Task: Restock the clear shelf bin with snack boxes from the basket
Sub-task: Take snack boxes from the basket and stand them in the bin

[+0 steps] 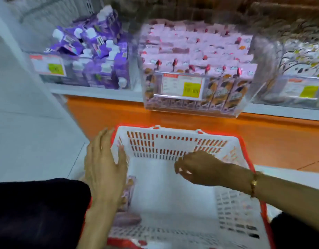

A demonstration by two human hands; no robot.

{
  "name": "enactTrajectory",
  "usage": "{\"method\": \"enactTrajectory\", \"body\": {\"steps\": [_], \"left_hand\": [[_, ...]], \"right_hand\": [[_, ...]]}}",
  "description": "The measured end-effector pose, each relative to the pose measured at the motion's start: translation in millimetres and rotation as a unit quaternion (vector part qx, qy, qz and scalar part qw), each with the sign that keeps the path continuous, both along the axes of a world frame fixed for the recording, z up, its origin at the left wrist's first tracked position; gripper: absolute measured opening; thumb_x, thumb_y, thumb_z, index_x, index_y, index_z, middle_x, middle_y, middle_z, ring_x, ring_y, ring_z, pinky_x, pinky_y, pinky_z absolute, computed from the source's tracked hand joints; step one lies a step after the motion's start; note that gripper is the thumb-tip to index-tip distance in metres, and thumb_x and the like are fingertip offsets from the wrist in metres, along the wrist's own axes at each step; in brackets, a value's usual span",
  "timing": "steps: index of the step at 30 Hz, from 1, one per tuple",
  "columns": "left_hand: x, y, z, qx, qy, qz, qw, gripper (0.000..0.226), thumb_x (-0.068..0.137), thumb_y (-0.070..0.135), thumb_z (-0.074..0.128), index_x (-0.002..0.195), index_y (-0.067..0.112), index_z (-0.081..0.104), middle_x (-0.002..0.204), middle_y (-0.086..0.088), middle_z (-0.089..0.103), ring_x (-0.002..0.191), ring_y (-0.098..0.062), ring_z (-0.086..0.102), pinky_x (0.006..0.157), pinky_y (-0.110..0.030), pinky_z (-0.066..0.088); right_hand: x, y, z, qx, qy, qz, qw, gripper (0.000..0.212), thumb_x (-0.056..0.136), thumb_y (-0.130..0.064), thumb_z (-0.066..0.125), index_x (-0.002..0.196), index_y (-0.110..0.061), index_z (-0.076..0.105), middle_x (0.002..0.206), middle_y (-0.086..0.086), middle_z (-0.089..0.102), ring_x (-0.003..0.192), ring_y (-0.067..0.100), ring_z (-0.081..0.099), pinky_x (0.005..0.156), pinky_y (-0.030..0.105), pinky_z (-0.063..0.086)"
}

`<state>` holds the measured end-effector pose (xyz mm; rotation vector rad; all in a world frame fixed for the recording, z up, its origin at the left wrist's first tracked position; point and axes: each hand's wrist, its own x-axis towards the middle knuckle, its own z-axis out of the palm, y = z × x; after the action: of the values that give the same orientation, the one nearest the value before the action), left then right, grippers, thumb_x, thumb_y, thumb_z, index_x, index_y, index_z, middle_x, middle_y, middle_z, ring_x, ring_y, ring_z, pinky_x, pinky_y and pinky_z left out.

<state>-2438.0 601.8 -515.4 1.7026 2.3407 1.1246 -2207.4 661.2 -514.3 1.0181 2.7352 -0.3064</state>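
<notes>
The whole frame is smeared by motion blur, so print and fine edges are hard to read. At lower centre sits the white basket [173,141] with its red rim; its near edge runs out of the bottom of the frame. The left hand [104,164] lies over the basket's left wall with fingers straight and spread, gripping nothing. Beneath that wrist, partly hidden, pinkish snack boxes [128,218] lie against the basket's left side; how many cannot be told. The right hand [196,168] hangs over the basket's middle, fingers loosely curled, nothing visible in them. In the upper centre, the clear shelf bin [196,69] stands on the shelf, packed with pink boxes behind a price label [182,86]. At upper left a bin of purple boxes [94,56] stands beside it; another bin at right is cut off by the frame edge.
</notes>
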Motion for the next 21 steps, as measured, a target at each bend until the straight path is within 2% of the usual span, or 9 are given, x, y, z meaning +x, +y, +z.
{"method": "enactTrajectory", "body": {"steps": [3,5,7,10,12,14,17,21], "left_hand": [[-20.1,-27.7,-36.6,-0.147,-0.003,0.076,0.986,0.057,0.092,0.017,0.052,0.144,0.006,0.03,0.149,-0.014,0.033,0.134,-0.034,0.032,0.105,-0.047,0.031],[-23.8,-33.6,-50.5,-0.2,-0.016,0.089,0.976,0.057,0.094,0.02,0.049,0.145,0.004,0.027,0.149,-0.017,0.032,0.133,-0.035,0.032,0.103,-0.049,0.032],[-27.4,-36.5,-62.1,-0.205,-0.037,0.077,0.975,0.051,0.095,0.02,0.045,0.143,0.008,0.032,0.141,-0.016,0.043,0.126,-0.034,0.041,0.096,-0.047,0.039],[-31.9,-42.3,-75.9,-0.19,-0.09,0.062,0.976,0.045,0.096,0.02,0.042,0.141,0.019,0.035,0.128,-0.01,0.054,0.112,-0.031,0.054,0.082,-0.035,0.045],[-29.9,-44.4,-78.3,-0.179,-0.093,0.074,0.977,0.045,0.096,0.021,0.043,0.14,0.024,0.035,0.127,-0.007,0.056,0.108,-0.03,0.058,0.076,-0.031,0.044],[-25.1,-43.1,-77.1,-0.178,-0.087,0.092,0.976,0.046,0.095,0.024,0.044,0.14,0.024,0.036,0.127,-0.008,0.057,0.105,-0.032,0.06,0.073,-0.035,0.047],[-21.8,-41.7,-76.5,-0.177,-0.092,0.108,0.974,0.047,0.093,0.025,0.047,0.139,0.026,0.036,0.131,-0.005,0.055,0.107,-0.032,0.06,0.078,-0.038,0.048],[-23.7,-44.3,-78.0,-0.17,-0.102,0.097,0.975,0.048,0.094,0.026,0.047,0.14,0.027,0.033,0.132,-0.003,0.054,0.108,-0.03,0.06,0.078,-0.032,0.042]], "right_hand": [[-46.2,-6.9,-86.8,-0.093,-0.027,0.016,0.995,0.036,0.099,-0.031,0.042,0.132,-0.017,0.05,0.133,0.009,0.054,0.121,0.027,0.05,0.098,0.036,0.039],[-85.8,-21.2,-135.5,-0.112,-0.038,0.072,0.99,0.054,0.099,-0.046,0.036,0.143,-0.015,0.038,0.147,0.012,0.039,0.131,0.026,0.038,0.105,0.039,0.031],[-123.1,-31.4,-169.3,-0.106,-0.052,0.143,0.983,0.067,0.095,-0.059,0.025,0.142,-0.014,0.04,0.146,0.012,0.04,0.133,0.026,0.035,0.11,0.039,0.023],[-147.3,-29.0,-192.3,-0.099,-0.01,0.211,0.972,0.068,0.086,-0.062,0.047,0.128,-0.009,0.052,0.13,0.013,0.051,0.119,0.029,0.043,0.105,0.046,0.028],[-140.3,-25.2,-201.1,-0.062,0.005,0.241,0.969,0.07,0.081,-0.07,0.041,0.122,-0.015,0.056,0.123,0.01,0.053,0.11,0.029,0.044,0.102,0.045,0.03],[-132.6,-26.6,-212.1,-0.043,0.027,0.249,0.967,0.07,0.078,-0.072,0.042,0.125,-0.022,0.052,0.126,0.008,0.05,0.114,0.031,0.044,0.105,0.048,0.027],[-131.8,-28.4,-228.3,-0.038,0.025,0.251,0.967,0.074,0.075,-0.072,0.051,0.13,-0.023,0.05,0.138,0.01,0.046,0.129,0.034,0.037,0.111,0.054,0.018],[-124.4,-25.5,-239.6,-0.019,-0.034,0.219,0.975,0.081,0.07,-0.074,0.053,0.118,-0.009,0.061,0.137,0.015,0.047,0.134,0.037,0.031,0.111,0.058,0.017]]}}
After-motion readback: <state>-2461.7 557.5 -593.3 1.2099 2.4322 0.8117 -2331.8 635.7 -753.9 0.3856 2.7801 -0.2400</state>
